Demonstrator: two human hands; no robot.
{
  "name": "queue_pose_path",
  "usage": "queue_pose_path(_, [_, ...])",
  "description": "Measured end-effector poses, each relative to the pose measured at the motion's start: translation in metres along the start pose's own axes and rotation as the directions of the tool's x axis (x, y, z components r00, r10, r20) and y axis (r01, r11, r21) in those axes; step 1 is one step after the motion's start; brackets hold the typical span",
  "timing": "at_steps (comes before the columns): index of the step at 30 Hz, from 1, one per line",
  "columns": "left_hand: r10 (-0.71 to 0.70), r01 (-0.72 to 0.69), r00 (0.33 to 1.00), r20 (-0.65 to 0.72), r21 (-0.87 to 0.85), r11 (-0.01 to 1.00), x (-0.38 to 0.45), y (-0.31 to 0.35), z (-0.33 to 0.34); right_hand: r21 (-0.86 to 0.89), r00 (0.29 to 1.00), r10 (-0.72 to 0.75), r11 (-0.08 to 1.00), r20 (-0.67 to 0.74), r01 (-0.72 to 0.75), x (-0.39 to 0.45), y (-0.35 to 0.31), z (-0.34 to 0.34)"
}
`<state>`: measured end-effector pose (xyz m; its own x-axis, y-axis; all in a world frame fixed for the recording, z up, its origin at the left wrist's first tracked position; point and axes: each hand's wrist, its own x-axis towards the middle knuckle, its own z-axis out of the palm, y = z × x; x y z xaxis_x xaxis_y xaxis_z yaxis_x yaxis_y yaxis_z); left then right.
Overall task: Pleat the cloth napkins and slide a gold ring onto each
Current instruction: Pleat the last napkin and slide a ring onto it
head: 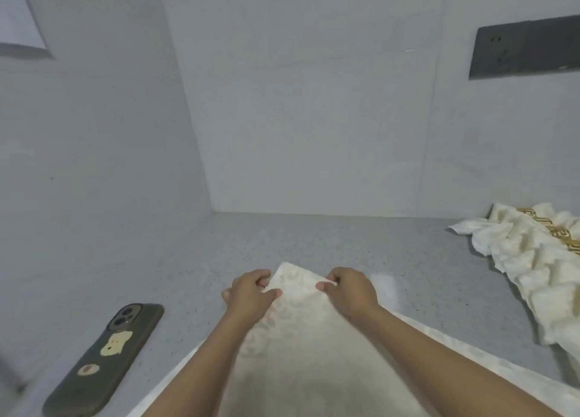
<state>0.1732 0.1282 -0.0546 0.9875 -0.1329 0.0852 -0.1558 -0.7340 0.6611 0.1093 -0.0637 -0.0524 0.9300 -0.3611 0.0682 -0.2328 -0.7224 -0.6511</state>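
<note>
Two hands meet at the far corner of a cream napkin [295, 338] that lies spread on the grey speckled counter [392, 247], its near part running out of view at the bottom edge. The left hand [249, 294] pinches the cloth's left edge, thumb on top and fingers curled under it; the right hand [350, 288] grips the right edge the same way, thumb pressed on the patterned face. Between them the corner of the fabric is lifted off the counter and tapers to a point — the folded layer sits on top of a wider layer of the same cloth. No bowl, tray or other container shows anywhere on the surface. Off to the right, well apart from the hands, lies a heap of finished napkins [530, 259], their pleated ends fanned out, with gold rings [561, 232] banded across them near the frame's edge. On the left a phone [103, 361] in a dark case lies face down, camera lenses up, clear of the cloth. White walls close the corner behind, and a dark socket plate [527, 48] is set high on the right wall — nothing stands between the hands and the cloth.
</note>
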Motion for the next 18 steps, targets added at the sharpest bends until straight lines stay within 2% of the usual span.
queue_pose_path(4, [-0.050, 0.051, 0.998, 0.041, -0.042, 0.998, 0.013, 0.001, -0.001, -0.083, 0.999, 0.000, 0.997, -0.055, -0.004, 0.004, -0.001, 0.003])
queue_pose_path(8, [-0.064, 0.066, 0.997, 0.041, -0.059, 0.996, 0.020, 0.005, -0.001, -0.181, 0.990, -0.065, 0.983, -0.124, 0.042, 0.004, -0.001, 0.008])
queue_pose_path(13, [-0.047, 0.043, 0.998, -0.041, -0.100, 0.994, 0.018, 0.002, 0.003, -0.185, 0.972, -0.192, 0.969, -0.134, 0.165, 0.006, 0.006, 0.014])
queue_pose_path(16, [0.009, -0.016, 0.997, -0.083, -0.087, 0.996, 0.015, 0.000, 0.007, -0.147, 0.970, -0.188, 0.975, -0.157, 0.165, 0.009, 0.008, 0.014])
queue_pose_path(18, [0.012, -0.024, 0.996, -0.088, -0.143, 0.989, 0.018, -0.004, 0.008, -0.111, 0.970, -0.184, 0.980, -0.161, 0.167, 0.009, 0.009, 0.013])
